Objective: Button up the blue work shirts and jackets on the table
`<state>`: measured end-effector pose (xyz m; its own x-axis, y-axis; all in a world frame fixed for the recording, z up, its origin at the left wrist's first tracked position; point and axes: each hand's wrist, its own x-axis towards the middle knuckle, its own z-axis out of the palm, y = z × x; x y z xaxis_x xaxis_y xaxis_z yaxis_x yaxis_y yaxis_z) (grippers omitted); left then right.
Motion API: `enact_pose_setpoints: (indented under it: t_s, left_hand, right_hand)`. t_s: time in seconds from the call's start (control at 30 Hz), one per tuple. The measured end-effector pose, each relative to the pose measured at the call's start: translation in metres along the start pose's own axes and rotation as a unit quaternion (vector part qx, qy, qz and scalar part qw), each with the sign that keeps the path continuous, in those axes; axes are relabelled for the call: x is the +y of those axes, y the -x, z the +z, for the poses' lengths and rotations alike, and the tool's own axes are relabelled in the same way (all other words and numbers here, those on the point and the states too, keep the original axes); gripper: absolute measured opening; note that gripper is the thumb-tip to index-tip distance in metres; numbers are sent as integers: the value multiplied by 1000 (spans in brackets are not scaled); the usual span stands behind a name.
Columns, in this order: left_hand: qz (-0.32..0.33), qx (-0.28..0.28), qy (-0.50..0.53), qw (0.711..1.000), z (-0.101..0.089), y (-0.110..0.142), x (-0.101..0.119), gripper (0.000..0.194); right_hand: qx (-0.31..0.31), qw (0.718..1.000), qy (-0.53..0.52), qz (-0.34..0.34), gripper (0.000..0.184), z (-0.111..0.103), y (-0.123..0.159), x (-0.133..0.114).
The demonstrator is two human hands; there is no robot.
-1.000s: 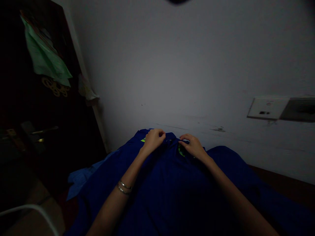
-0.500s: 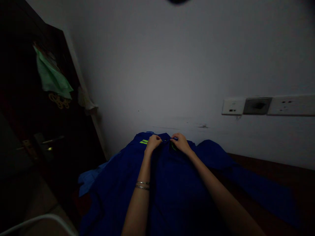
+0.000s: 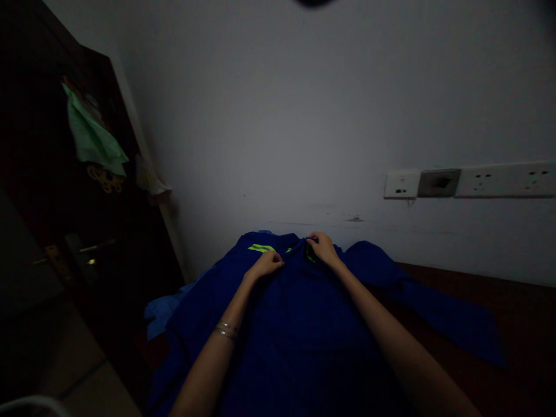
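A dark blue garment (image 3: pixel 299 324) with neon green stripes near its collar lies spread on a dark brown table (image 3: pixel 512 313) against the wall. My left hand (image 3: pixel 267 264) rests on the cloth just below the collar, fingers curled and pinching the fabric; bracelets circle that wrist. My right hand (image 3: pixel 322 248) is closed on the collar edge at the far end of the garment, close to the wall. One sleeve stretches out to the right across the table.
A white wall stands right behind the table, with a row of sockets and switches (image 3: pixel 469 182) at the right. A dark door (image 3: pixel 56 231) with a handle and hanging green cloth is at the left. Lighter blue fabric (image 3: pixel 163 307) pokes out at the table's left edge.
My left hand has slid back toward me and down from the collar, uncovering the green stripes. My right hand stays at the collar. The view shifted slightly right.
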<state>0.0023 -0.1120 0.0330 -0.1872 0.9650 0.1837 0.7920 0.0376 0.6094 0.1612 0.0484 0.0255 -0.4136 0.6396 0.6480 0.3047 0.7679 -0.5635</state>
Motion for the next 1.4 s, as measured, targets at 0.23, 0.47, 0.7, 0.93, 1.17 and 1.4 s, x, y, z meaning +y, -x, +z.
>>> enact_pose_setpoints:
  t_s: [0.23, 0.47, 0.7, 0.93, 1.17, 1.4]
  left_hand:
    - [-27, -25, 91, 995, 14, 19, -21, 32]
    - [-66, 45, 136, 988, 32, 18, -32, 30]
    - [-69, 31, 115, 991, 49, 26, -34, 22]
    - [-72, 17, 48, 996, 55, 29, -42, 23]
    - [-72, 114, -55, 989, -3, 15, -67, 27]
    - [-12, 79, -299, 951, -32, 13, -83, 34]
  right_hand:
    - [-15, 1000, -2, -2, 20, 14, 7, -7]
    - [-39, 999, 21, -8, 23, 24, 22, -6]
    - [-72, 996, 30, -30, 23, 26, 26, -5]
    - [-84, 994, 4, -64, 23, 38, 17, -30]
    - [-93, 991, -30, -89, 23, 42, 6, -50]
    - [-113, 987, -84, -78, 22, 37, -5, -70]
